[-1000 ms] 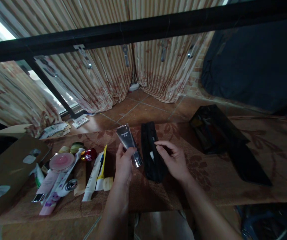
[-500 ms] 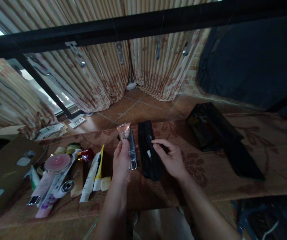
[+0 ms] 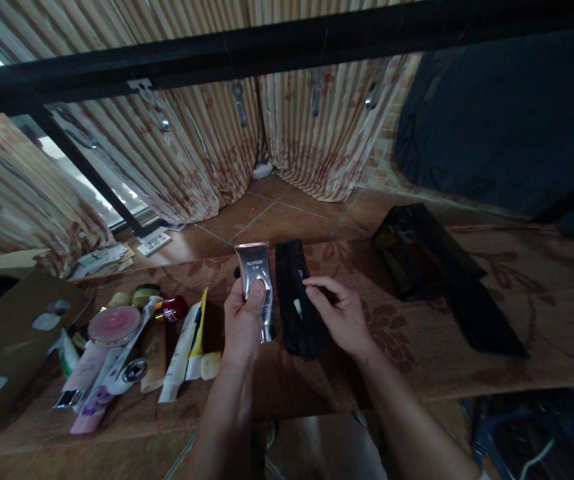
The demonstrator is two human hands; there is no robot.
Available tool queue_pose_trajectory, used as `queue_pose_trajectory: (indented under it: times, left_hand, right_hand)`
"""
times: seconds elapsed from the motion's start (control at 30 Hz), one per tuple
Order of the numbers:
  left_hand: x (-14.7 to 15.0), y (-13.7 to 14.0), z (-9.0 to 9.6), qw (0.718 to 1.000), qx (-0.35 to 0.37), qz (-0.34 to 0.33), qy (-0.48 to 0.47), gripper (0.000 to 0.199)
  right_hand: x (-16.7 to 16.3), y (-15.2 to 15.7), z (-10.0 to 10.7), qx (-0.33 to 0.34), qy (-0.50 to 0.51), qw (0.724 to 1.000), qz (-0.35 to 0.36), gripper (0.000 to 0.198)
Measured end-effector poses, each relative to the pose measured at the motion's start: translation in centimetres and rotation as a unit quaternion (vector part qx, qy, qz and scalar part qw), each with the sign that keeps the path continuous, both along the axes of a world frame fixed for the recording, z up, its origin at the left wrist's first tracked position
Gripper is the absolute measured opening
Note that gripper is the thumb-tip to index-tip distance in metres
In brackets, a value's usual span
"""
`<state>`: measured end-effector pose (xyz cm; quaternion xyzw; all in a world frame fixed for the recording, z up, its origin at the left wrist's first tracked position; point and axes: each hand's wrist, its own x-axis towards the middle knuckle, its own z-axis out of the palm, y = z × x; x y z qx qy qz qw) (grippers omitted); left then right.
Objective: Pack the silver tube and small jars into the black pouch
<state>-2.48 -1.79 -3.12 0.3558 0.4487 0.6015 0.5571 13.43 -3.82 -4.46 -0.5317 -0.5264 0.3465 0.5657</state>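
A shiny silver cosmetic tube (image 3: 255, 262) with MARUBI on its front is gripped in my left hand (image 3: 243, 313), the thumb pressed on its face. Just right of it lies a black pouch (image 3: 291, 293), its top parted, with something white showing inside. My right hand (image 3: 339, 310) pinches the pouch's right edge between thumb and fingers. A small dark thing behind the tube is mostly hidden.
Cosmetics crowd the left: a pink round container (image 3: 115, 325), a white tube (image 3: 180, 363), a yellow tube (image 3: 198, 350) and a red-capped jar (image 3: 174, 309). A cardboard box (image 3: 21, 333) stands beyond them. To the right sits an open black case (image 3: 407, 267). A dark bar (image 3: 277, 50) crosses above.
My left hand has turned the tube so its printed face now shows toward me. The right hand keeps its pinch on the pouch edge.
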Motion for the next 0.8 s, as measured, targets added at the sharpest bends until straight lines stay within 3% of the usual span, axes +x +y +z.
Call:
queue_pose_trajectory:
  times: [0.2, 0.5, 0.8]
  left_hand:
    - [0.2, -0.2, 0.4, 1.000, 0.007, 0.000, 0.003, 0.027]
    - [-0.1, 0.4, -0.7, 0.999, -0.032, 0.037, 0.011, 0.033]
    - [-0.1, 0.7, -0.5, 0.998, -0.051, 0.045, 0.017, 0.037]
  right_hand:
    - [0.0, 0.1, -0.2, 0.001, -0.001, 1.000, 0.007, 0.019]
    - [-0.1, 0.1, -0.2, 0.002, 0.023, 1.000, 0.003, 0.018]
    - [-0.1, 0.2, -0.4, 0.011, 0.017, 1.000, 0.005, 0.018]
